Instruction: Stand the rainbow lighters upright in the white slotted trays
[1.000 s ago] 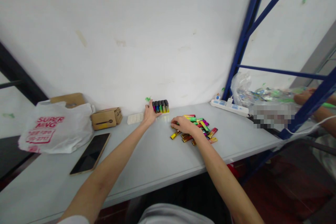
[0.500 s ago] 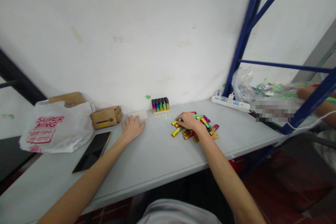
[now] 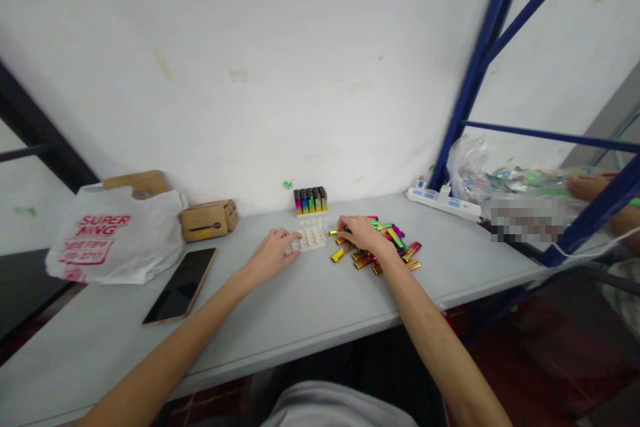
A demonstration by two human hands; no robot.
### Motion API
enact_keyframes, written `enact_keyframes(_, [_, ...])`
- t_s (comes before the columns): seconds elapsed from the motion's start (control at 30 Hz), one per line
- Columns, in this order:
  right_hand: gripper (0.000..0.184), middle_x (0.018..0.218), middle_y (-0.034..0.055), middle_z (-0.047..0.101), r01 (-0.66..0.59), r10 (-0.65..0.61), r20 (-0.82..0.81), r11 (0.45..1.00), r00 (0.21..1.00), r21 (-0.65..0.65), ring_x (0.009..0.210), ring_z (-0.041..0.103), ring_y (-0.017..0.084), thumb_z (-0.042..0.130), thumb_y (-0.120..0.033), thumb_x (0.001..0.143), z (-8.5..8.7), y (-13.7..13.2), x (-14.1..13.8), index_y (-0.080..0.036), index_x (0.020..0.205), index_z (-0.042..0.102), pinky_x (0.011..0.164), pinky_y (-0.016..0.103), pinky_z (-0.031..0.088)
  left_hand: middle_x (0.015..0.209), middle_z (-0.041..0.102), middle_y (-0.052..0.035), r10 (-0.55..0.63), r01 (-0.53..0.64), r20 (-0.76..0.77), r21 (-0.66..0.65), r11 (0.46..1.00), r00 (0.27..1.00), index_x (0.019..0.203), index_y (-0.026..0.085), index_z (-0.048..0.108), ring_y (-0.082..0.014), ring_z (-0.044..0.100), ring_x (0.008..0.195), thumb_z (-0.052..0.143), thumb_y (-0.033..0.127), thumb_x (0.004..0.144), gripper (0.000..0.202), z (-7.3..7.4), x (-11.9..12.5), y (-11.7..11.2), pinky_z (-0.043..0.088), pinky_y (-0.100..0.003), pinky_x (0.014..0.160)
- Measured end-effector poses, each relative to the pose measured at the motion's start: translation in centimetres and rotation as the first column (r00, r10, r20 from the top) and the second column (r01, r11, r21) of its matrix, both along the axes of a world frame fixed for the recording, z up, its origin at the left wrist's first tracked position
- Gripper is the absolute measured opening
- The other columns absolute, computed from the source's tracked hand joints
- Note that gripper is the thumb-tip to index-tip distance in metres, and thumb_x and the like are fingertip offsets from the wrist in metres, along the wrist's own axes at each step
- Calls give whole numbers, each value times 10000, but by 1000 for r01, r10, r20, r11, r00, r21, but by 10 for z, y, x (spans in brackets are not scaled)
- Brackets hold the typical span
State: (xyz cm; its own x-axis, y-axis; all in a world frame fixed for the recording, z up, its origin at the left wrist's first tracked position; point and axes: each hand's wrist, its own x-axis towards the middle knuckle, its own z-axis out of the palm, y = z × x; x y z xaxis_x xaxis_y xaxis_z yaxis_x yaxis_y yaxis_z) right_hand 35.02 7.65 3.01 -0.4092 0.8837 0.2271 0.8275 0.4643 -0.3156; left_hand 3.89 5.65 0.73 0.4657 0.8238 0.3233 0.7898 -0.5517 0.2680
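In head view, taking the wearer's body as the clock's centre: grasping the left end of a white celled tray (image 3: 314, 237) at 12 o'clock with the left hand (image 3: 274, 251). At 1, resting the right hand (image 3: 359, 231), fingers bent, on a pile of shiny coloured pieces (image 3: 397, 240); cannot tell whether pinching one. Showing black-topped lighters (image 3: 311, 201) upright beyond the tray, a phone (image 3: 183, 285) flat at 10.

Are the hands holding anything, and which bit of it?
The left hand has its grip on the left end of the white tray. The right hand is at the pile of lighters; whether it holds one can't be told.
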Motion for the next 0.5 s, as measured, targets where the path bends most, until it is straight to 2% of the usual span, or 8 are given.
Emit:
enact_keyframes(0.07, [79,1023,86,778,56,-54,-29,996,998,72,982,691,234,628,-217,1039,0,1,-3,-203,1095,681,934,326,443,1172,706,-102,-49,49,45,-8,999,998,1291,271,711,-339,628,1150,686,395,914,398,2,3,-1,507,-488,1085])
enact_keyframes(0.13, [131,1068,97,779,99,-82,-131,987,988,125,1006,692,236,548,-221,1072,-1,4,-5,-208,1149,654,933,325,449,1259,683,-101,-51,49,104,19,999,993,1342,260,674,-331,622,1216,697,437,907,470,2,2,-2,491,-473,1128])
enact_keyframes(0.23, [183,1024,81,773,104,-57,-302,984,952,143,923,694,224,475,-272,1095,-3,7,-6,-211,1191,618,874,307,469,1394,619,-124,20,-25,132,36,999,991,1471,238,585,-343,575,1336,733,519,875,675,-2,-8,-2,440,-472,1204])
enact_keyframes(0.33, [203,918,55,754,114,-55,-378,984,924,137,826,678,221,488,-329,1076,-6,9,-5,-205,1176,614,836,305,474,1480,567,-160,97,-95,100,-26,995,990,1523,203,541,-365,535,1406,744,618,843,822,-8,-22,3,408,-475,1241])
enact_keyframes(0.5, [209,891,45,747,144,-97,-384,985,918,96,718,636,200,508,-334,1031,-7,8,-8,-210,1092,664,767,299,451,1479,583,-145,69,-60,100,-95,994,993,1404,223,647,-344,566,1389,693,647,878,677,-14,-32,12,395,-470,1259])
